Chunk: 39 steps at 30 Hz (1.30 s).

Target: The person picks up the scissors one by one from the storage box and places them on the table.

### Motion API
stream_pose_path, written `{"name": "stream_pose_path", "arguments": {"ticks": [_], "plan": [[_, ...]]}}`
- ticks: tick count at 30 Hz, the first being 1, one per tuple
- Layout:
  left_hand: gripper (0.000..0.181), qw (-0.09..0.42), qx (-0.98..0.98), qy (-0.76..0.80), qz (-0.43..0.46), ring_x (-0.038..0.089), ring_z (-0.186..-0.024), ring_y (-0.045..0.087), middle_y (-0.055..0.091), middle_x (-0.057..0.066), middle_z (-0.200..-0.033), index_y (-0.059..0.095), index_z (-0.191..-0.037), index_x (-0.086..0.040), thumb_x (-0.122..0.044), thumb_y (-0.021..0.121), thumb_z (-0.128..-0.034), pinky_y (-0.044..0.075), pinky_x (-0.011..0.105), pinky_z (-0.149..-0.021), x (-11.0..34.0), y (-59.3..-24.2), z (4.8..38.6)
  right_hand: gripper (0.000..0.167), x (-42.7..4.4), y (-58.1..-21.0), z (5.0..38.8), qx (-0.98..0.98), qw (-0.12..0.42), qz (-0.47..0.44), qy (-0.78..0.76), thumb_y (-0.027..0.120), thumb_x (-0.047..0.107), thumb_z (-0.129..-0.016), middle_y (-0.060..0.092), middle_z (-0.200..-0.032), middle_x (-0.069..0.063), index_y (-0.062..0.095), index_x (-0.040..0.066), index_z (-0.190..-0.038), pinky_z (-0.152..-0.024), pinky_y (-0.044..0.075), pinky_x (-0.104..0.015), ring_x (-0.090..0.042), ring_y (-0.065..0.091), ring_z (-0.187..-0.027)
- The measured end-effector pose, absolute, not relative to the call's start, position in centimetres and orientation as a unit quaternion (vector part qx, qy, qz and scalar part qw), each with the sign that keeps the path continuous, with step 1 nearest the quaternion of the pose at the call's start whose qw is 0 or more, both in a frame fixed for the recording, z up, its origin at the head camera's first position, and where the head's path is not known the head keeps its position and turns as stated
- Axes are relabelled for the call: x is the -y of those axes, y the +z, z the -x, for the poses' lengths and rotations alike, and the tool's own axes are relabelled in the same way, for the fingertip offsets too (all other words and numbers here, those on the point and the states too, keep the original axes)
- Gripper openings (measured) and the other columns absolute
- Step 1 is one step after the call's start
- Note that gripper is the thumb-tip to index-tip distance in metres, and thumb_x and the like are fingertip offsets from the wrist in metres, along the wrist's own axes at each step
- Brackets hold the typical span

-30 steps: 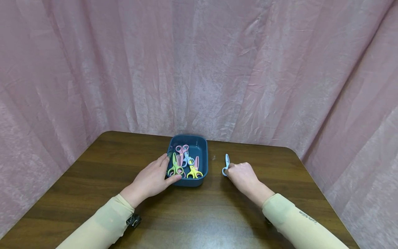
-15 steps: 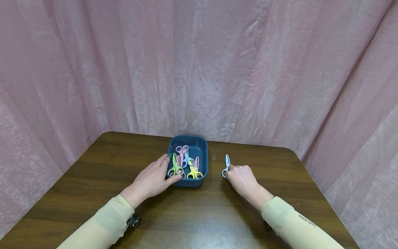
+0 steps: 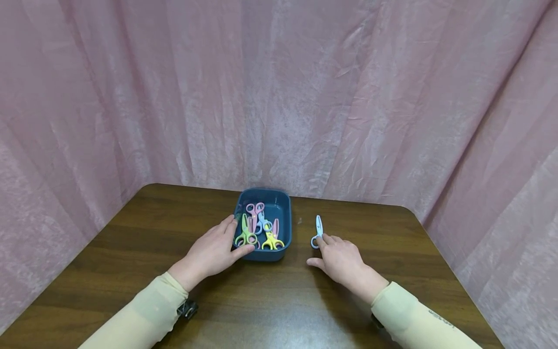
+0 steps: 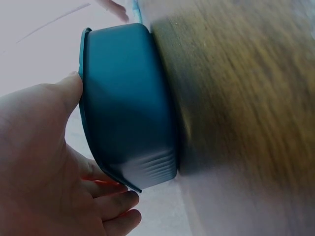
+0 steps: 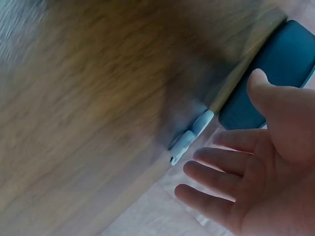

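Observation:
A dark blue rectangular bin (image 3: 263, 256) holds several pairs of small scissors: green (image 3: 246, 234), yellow (image 3: 272, 241), light blue and pink. My left hand (image 3: 210, 249) rests at the bin's near left corner. In the left wrist view its thumb touches the rim of the bin (image 4: 125, 93), with the fingers along another side. Right of the bin, one pair of light blue scissors (image 3: 319, 225) lies on the table, blades pointing away. My right hand (image 3: 342, 259) hovers just behind its handles, fingers extended and thumb spread; the right wrist view shows a gap between them and the scissors (image 5: 189, 135).
The brown wooden table (image 3: 261, 300) has rounded far corners. Pink curtains (image 3: 301, 97) hang close behind its far edge and along both sides. The far right part of the bin's floor shows bare. Each wrist wears a small dark device beneath the sleeve.
My right hand has let go of the light blue scissors, uncurling its fingers and drawing slightly back. The scissors stay on the table. My left hand has not moved.

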State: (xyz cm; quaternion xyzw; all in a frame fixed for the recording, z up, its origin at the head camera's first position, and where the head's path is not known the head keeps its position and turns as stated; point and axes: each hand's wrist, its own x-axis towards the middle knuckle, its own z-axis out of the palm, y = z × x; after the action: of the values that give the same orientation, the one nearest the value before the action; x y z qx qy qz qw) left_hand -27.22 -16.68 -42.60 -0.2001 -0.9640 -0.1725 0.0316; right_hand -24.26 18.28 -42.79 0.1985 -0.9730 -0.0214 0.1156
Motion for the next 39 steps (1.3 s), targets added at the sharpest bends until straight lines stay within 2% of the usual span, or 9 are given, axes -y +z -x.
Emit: {"name": "stream_pose_path", "arguments": {"ticks": [4, 11, 21, 26, 39], "plan": [[0.105, 0.031, 0.964, -0.171, 0.201, 0.048, -0.155, 0.043, 0.037, 0.031, -0.172, 0.041, -0.164, 0.011, -0.073, 0.06, -0.1039, 0.038, 0.061, -0.125, 16.7, -42.5, 27.2, 0.07, -17.9, -42.5, 24.1, 0.981, 0.067, -0.181, -0.011, 0.079, 0.056, -0.099, 0.069, -0.143, -0.022, 0.068, 0.001, -0.14, -0.102, 0.059, -0.053, -0.038, 0.069, -0.129], [0.104, 0.032, 0.964, -0.171, 0.203, 0.048, -0.155, 0.044, 0.037, 0.031, -0.172, 0.042, -0.164, 0.011, -0.072, 0.061, -0.1042, 0.039, 0.061, -0.124, 16.6, -42.5, 27.2, 0.075, -17.7, -42.4, 23.7, 0.984, 0.043, -0.174, -0.013, 0.077, 0.058, -0.1, 0.065, -0.15, -0.02, 0.066, 0.0, -0.146, -0.104, 0.058, -0.052, -0.036, 0.067, -0.133], [0.105, 0.034, 0.963, -0.171, 0.204, 0.048, -0.154, 0.045, 0.037, 0.031, -0.172, 0.042, -0.163, 0.011, -0.074, 0.059, -0.1038, 0.039, 0.061, -0.124, 16.7, -42.4, 27.1, 0.072, -17.6, -42.6, 23.7, 0.983, 0.049, -0.173, -0.019, 0.078, 0.057, -0.099, 0.067, -0.146, -0.018, 0.068, 0.0, -0.143, -0.101, 0.059, -0.051, -0.034, 0.07, -0.127], [0.104, 0.035, 0.963, -0.171, 0.203, 0.048, -0.154, 0.044, 0.037, 0.031, -0.172, 0.042, -0.163, 0.011, -0.072, 0.061, -0.104, 0.039, 0.061, -0.124, 16.7, -42.5, 27.2, 0.071, -17.6, -42.6, 23.9, 0.984, 0.053, -0.171, -0.027, 0.079, 0.058, -0.098, 0.07, -0.14, -0.015, 0.07, -0.001, -0.137, -0.096, 0.061, -0.049, -0.032, 0.072, -0.121], [0.108, 0.031, 0.964, -0.172, 0.202, 0.048, -0.155, 0.044, 0.036, 0.031, -0.172, 0.041, -0.164, 0.011, -0.077, 0.057, -0.1032, 0.039, 0.061, -0.125, 16.7, -42.5, 27.2, 0.073, -19.4, -42.1, 24.2, 0.988, 0.027, -0.148, -0.042, 0.075, 0.059, -0.101, 0.069, -0.141, -0.014, 0.07, -0.001, -0.141, -0.096, 0.061, -0.048, -0.032, 0.071, -0.124]]}}
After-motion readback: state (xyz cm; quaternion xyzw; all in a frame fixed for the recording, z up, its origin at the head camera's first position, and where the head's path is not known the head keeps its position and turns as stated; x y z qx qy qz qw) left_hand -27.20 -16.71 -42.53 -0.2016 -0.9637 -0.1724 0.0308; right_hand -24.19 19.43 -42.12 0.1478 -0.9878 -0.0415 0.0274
